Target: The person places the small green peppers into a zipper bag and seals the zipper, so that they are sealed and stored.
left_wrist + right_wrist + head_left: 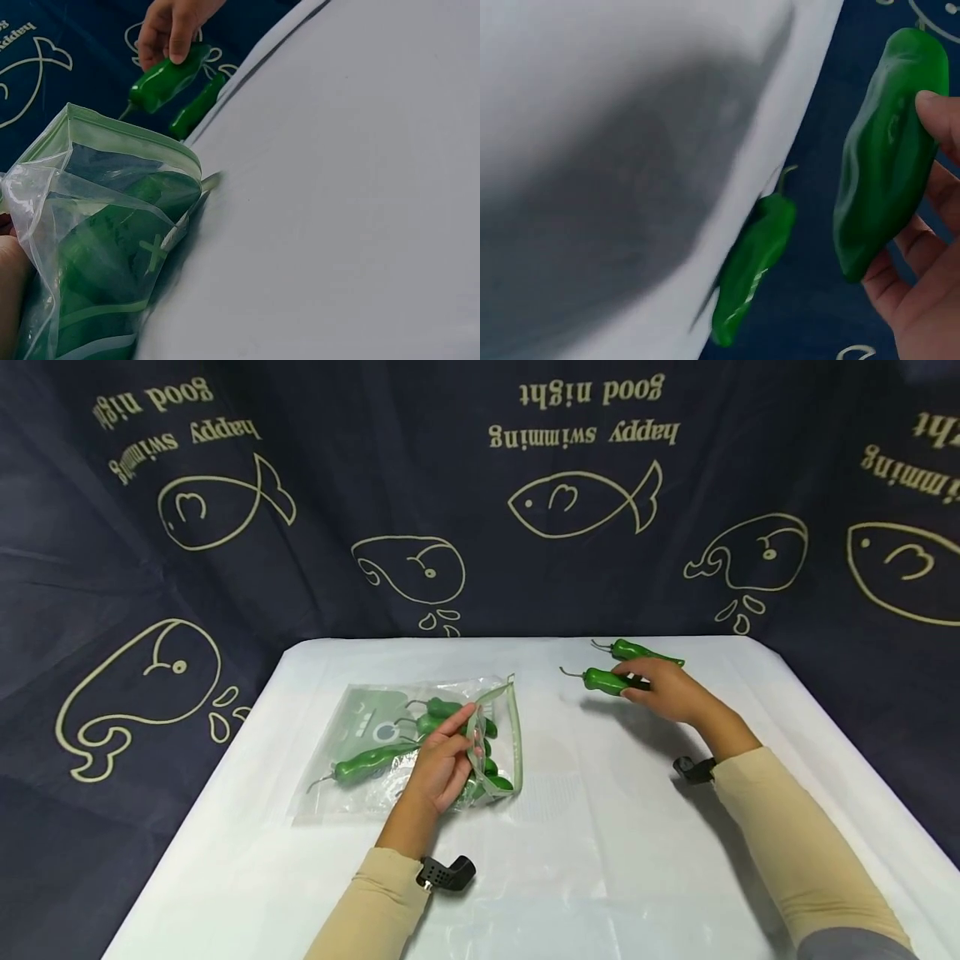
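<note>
A clear zip bag [313, 802] with a green print lies on its side, its mouth gaping to the right. Several green chili peppers [367, 763] are inside it. My left hand [437, 770] grips the near layer of the bag at its mouth; the left wrist view shows only a sliver of that hand. In my right hand [670, 690] a green chili pepper [889, 154] is pinched between thumb and fingers, raised over the table, stem pointing left. Just behind it another green chili pepper [632, 650] lies near the table's far edge.
A white cloth [585, 860] covers the table. Behind the far edge hangs a dark blue curtain [480, 460] with fish and whale drawings. A black wrist camera [450, 873] sits on the left forearm, another black camera [694, 770] on the right.
</note>
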`<action>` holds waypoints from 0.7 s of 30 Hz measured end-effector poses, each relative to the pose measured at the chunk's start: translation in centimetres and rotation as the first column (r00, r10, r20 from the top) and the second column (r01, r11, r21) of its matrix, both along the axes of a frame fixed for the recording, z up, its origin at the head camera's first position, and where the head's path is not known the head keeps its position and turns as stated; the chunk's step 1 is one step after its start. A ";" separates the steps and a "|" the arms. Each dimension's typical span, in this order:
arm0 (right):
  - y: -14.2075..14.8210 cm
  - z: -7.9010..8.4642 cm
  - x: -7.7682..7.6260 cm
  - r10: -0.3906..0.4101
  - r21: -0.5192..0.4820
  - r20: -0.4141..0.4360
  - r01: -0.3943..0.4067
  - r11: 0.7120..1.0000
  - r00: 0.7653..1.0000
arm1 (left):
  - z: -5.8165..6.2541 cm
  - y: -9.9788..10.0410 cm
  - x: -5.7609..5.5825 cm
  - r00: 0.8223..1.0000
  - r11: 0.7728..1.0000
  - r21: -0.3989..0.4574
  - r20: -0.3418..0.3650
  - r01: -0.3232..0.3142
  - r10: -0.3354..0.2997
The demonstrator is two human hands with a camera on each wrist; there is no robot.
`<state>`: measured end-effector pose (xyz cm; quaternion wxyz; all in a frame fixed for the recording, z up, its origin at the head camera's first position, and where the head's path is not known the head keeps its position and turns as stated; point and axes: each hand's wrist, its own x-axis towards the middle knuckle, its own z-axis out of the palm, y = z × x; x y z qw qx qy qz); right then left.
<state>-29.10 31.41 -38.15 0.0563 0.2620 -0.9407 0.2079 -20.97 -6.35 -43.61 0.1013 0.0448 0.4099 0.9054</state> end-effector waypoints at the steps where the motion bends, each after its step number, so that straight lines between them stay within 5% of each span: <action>1: -0.3 0.1 0.1 0.011 0.008 0.003 -0.011 1.000 1.000 | 0.0 0.0 0.0 1.000 1.000 0.000 0.000 -0.001 0.001; 21: -4.7 1.8 2.5 0.153 0.011 0.078 -0.154 0.988 0.985 | 0.1 0.0 0.0 1.000 1.000 0.003 -0.014 -0.002 0.002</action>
